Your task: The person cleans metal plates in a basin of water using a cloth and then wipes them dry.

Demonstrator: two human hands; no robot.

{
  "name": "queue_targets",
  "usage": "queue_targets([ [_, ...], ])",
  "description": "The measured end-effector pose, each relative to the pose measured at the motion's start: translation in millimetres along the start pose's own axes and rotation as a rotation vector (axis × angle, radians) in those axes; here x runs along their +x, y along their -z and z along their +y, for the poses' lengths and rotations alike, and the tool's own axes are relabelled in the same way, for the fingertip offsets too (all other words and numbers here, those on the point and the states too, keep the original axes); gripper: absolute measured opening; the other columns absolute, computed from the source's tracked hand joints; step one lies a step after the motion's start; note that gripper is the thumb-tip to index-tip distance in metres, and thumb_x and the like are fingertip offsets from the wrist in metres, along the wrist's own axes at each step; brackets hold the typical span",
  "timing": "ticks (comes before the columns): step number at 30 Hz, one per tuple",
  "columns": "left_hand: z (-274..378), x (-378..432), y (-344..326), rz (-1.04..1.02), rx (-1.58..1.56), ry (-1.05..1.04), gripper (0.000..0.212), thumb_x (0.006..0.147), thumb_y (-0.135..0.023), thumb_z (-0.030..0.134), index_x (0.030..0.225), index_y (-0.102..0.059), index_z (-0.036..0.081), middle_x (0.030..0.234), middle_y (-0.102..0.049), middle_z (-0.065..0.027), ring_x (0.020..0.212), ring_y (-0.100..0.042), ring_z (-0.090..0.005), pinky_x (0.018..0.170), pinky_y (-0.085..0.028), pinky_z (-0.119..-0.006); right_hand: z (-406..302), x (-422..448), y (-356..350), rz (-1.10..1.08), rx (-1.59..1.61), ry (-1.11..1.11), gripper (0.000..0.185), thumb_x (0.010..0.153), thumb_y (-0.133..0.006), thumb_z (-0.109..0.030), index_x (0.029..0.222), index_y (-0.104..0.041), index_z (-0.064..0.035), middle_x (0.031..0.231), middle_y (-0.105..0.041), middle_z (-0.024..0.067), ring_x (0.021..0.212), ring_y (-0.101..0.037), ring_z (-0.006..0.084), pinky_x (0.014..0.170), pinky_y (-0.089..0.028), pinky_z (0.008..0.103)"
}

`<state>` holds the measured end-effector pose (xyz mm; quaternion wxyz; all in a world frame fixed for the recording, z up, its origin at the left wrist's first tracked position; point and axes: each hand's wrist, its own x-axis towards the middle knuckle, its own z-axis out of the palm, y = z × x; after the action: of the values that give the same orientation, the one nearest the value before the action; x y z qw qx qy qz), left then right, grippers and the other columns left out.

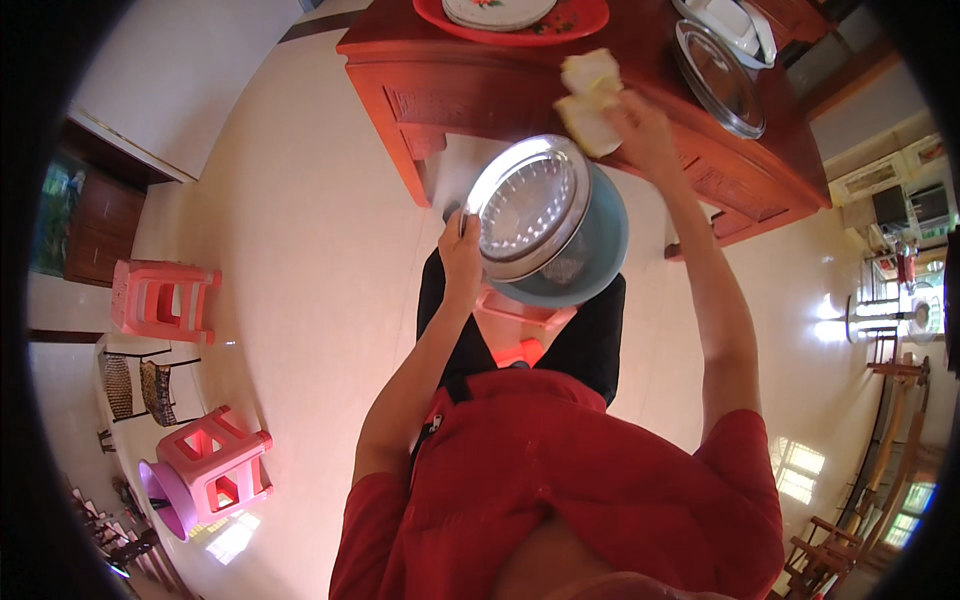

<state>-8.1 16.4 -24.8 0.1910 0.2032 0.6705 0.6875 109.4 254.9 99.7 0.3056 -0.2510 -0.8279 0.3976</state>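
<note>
My left hand (461, 255) grips the left rim of a shiny metal dish (525, 206), tilted above a blue-green basin (600, 255). Small bright marks ring the dish's inner face; whether they are holes or reflections, I cannot tell. The basin sits at my knees, partly hidden by the dish. In my right hand (641, 131) is a pale yellow cloth (592, 101), blurred and held apart from the dish, in front of the wooden table (480, 90).
On the table are a red tray (585, 26) with white plates (499, 11), a glass lid (720, 79) and white dishes (727, 26). Pink plastic stools (165, 300) stand at left; a purple basin (169, 499) rests against the nearer stool (214, 465).
</note>
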Motion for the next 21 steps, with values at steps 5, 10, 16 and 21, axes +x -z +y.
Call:
queue_targets([
  [5, -4, -4, -15, -0.070, -0.417, 0.211, 0.023, 0.096, -0.044, 0.019, 0.087, -0.056, 0.001, 0.077, -0.049, 0.0016, 0.070, -0.042, -0.0070, 0.064, -0.038, -0.023, -40, -114, -81, -0.315, -0.581, 0.325, 0.049, 0.085, -0.055, -0.038, 0.127, -0.050, -0.0147, 0.139, -0.036, 0.0104, 0.130, -0.029, 0.0325, 0.101, -0.020, 0.0591],
  [10, 25, -20, -16, -0.132, -0.352, 0.193, 0.024, 0.097, -0.042, 0.018, 0.086, -0.055, 0.001, 0.078, -0.049, 0.0028, 0.072, -0.041, -0.0051, 0.063, -0.038, -0.021, -31, -128, -123, 0.068, -0.509, 0.339, 0.050, 0.085, -0.051, -0.042, 0.130, -0.046, -0.0213, 0.137, -0.039, 0.0080, 0.125, -0.034, 0.0351, 0.095, -0.027, 0.0581],
  [16, 38, -20, -10, -0.068, -0.242, 0.042, 0.029, 0.097, -0.045, 0.021, 0.074, -0.050, 0.005, 0.069, -0.037, 0.0070, 0.064, -0.032, -0.0031, 0.055, -0.029, -0.020, -20, -98, -122, 0.100, -0.602, 0.472, 0.054, 0.081, -0.058, -0.036, 0.131, -0.045, -0.0209, 0.133, -0.042, 0.0082, 0.122, -0.038, 0.0302, 0.093, -0.030, 0.0576],
  [21, 56, -25, 1, -0.043, -0.290, 0.039, 0.029, 0.097, -0.045, 0.022, 0.076, -0.052, 0.003, 0.069, -0.040, 0.0071, 0.064, -0.033, -0.0030, 0.056, -0.030, -0.020, 4, -64, -108, 0.221, -0.706, 0.362, 0.051, 0.082, -0.059, -0.031, 0.129, -0.046, -0.0176, 0.133, -0.043, 0.0080, 0.119, -0.041, 0.0290, 0.094, -0.034, 0.0496],
])
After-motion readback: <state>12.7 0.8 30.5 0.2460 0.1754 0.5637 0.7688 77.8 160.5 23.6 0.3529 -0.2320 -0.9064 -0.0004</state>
